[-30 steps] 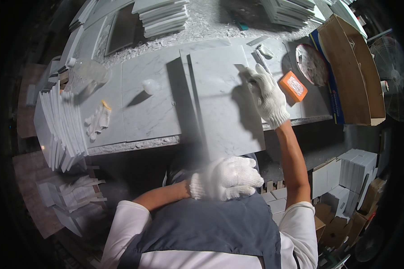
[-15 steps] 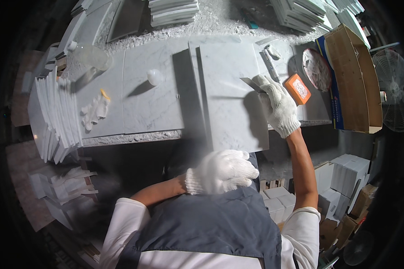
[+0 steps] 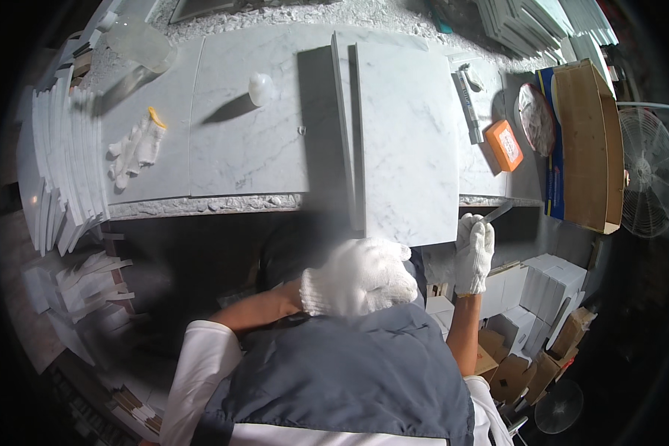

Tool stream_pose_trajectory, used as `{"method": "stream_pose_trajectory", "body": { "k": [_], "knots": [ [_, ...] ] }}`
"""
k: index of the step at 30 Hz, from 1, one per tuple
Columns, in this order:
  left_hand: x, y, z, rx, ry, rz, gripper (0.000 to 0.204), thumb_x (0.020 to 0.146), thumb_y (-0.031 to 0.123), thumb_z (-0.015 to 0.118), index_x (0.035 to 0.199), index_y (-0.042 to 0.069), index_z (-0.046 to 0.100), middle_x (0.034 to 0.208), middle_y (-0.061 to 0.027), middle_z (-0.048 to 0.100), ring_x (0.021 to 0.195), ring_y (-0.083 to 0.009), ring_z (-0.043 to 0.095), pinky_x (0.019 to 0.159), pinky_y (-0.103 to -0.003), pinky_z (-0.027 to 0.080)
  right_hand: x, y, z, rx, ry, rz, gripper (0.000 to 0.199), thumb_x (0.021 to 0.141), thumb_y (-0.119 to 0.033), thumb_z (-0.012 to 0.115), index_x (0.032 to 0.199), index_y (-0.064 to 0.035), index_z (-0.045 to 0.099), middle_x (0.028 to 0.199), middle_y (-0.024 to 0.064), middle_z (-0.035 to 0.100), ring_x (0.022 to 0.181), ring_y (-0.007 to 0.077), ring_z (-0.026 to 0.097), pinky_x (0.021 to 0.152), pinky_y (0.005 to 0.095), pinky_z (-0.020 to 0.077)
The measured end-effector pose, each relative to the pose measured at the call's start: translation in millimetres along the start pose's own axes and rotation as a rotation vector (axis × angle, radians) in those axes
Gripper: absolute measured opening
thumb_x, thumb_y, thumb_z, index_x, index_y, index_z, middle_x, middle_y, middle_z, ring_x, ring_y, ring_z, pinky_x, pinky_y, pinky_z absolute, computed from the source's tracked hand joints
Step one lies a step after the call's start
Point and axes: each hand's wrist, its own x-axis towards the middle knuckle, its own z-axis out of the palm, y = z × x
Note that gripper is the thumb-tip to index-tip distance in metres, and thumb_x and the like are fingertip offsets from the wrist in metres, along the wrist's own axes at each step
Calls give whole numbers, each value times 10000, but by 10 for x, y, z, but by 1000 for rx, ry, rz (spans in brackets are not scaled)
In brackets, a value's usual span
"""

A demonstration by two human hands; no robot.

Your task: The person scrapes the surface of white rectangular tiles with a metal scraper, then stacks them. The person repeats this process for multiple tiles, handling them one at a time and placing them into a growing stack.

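A large white marble tile (image 3: 409,134) with grey veins lies over the worktable, its near end jutting past the front edge toward me. Close against that end is my left hand (image 3: 368,275), white-gloved, with fingers curled together; a hazy blur covers part of it, and whatever it grips is hidden. Off the tile's near right corner, my gloved right hand (image 3: 474,253) is closed round a thin flat metal blade (image 3: 497,212), which points up and right. A narrow strip (image 3: 347,134) runs along the tile's left side.
On the table (image 3: 256,163) are a small white bottle (image 3: 260,89), a spare glove (image 3: 137,152), a clear jug (image 3: 137,44), a marker-like tube (image 3: 470,104) and an orange block (image 3: 504,146). Stacked tiles (image 3: 63,163) stand left. A cardboard box (image 3: 586,141) and fan (image 3: 647,171) are right.
My right hand has drawn back toward me with the blade, from the tile's right side to beyond its near corner. My left hand stays near the tile's end. The view has shifted slightly.
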Motion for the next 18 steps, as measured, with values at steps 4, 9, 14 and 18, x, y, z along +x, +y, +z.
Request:
{"method": "stream_pose_trajectory", "body": {
  "k": [4, 9, 14, 18],
  "knots": [
    [-54, -1, -44, 35, 26, -46, 191, 893, 297, 706, 978, 141, 779, 965, -104, 729, 954, -356, 674, 846, -453, 546, -16, -88, 69, 161, -73, -2, 230, 1069, -240, 579, 1227, -75, 613, 1037, -4, 641, 884, 90, 584, 830, 255, 498],
    [-153, -44, -161, 102, 121, 51, 160, 900, 275, 707, 933, 129, 764, 870, -118, 693, 818, -343, 653, 716, -428, 526, 61, -238, 91, 222, -99, -8, 221, 1063, -267, 591, 1186, -88, 631, 1053, -5, 645, 915, 100, 600, 843, 257, 504],
    [-331, -97, -377, 48, 279, -17, 138, 878, 177, 772, 899, 45, 739, 940, -127, 738, 857, -289, 708, 779, -386, 569, 263, -50, 42, -116, -167, -249, 218, 1072, -255, 569, 1186, -79, 625, 1103, 14, 651, 1018, 110, 615, 929, 281, 512],
    [-433, -74, -572, 38, 383, -211, 374, 1050, 265, 561, 845, -14, 702, 832, -95, 713, 668, -188, 641, 634, -305, 517, 216, 62, -5, 361, -143, -7, 201, 1087, -194, 528, 1187, -41, 611, 1086, 18, 629, 1027, 104, 603, 926, 270, 517]
  ]
}}
